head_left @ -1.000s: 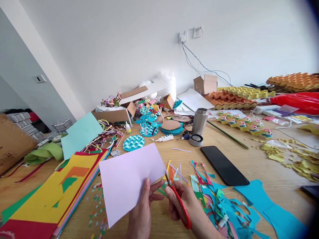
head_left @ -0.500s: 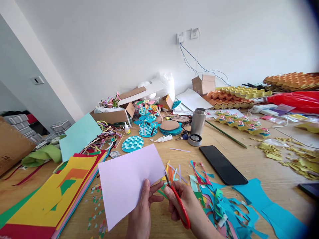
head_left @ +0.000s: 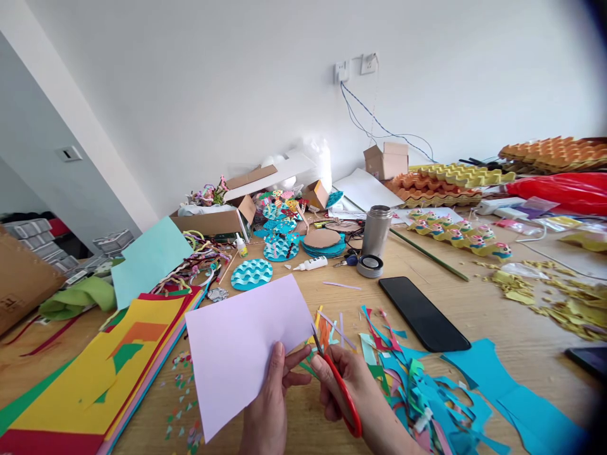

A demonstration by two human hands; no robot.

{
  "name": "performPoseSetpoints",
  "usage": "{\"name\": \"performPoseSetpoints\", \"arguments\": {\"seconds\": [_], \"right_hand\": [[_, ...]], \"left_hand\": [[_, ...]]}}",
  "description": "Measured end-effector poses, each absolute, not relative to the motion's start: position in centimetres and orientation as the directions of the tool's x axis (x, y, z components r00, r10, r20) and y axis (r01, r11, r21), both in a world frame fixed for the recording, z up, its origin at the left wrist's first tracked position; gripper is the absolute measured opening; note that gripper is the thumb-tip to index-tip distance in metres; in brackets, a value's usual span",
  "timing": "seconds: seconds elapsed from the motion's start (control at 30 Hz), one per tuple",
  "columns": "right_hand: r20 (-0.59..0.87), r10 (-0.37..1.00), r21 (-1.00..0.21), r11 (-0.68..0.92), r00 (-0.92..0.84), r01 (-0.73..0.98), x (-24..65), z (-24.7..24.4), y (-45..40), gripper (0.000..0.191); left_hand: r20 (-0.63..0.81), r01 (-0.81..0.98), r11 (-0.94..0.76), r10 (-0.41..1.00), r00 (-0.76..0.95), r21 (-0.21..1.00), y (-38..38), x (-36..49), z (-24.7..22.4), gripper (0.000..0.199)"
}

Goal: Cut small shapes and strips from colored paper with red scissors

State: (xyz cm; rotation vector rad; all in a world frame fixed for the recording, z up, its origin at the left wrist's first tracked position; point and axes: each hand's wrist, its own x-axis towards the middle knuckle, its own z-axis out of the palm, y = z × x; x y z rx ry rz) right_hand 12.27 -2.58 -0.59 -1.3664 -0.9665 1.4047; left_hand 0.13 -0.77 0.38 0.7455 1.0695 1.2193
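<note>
A sheet of light purple paper [head_left: 241,347] is gripped at its lower right by my left hand [head_left: 272,392], the thumb on top and the other fingers behind or beside it. My right hand [head_left: 348,382] is closed around red-handled scissors [head_left: 344,392]. Their dark blades point up and left, at the right edge of the purple sheet. Whether the blades touch the paper cannot be made out. Thin purple, orange and yellow strips [head_left: 327,328] lie on the table just beyond the scissors.
Coloured paper sheets [head_left: 128,354] are stacked at left. Blue scraps [head_left: 436,404] and a black phone [head_left: 424,314] lie at right. Farther back stand a metal flask [head_left: 377,232], a glue bottle [head_left: 313,263], a wavy blue disc [head_left: 251,274] and egg-tray pieces [head_left: 455,237].
</note>
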Motion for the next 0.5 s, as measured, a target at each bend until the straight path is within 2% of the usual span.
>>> {"name": "performPoseSetpoints", "arguments": {"seconds": [0.5], "right_hand": [[-0.265, 0.963, -0.961, -0.260, 0.047, -0.091, 12.40, -0.37, -2.74, 0.055]], "left_hand": [[-0.257, -0.338, 0.244, 0.966, 0.006, 0.909, -0.62, -0.03, -0.20, 0.051]]}}
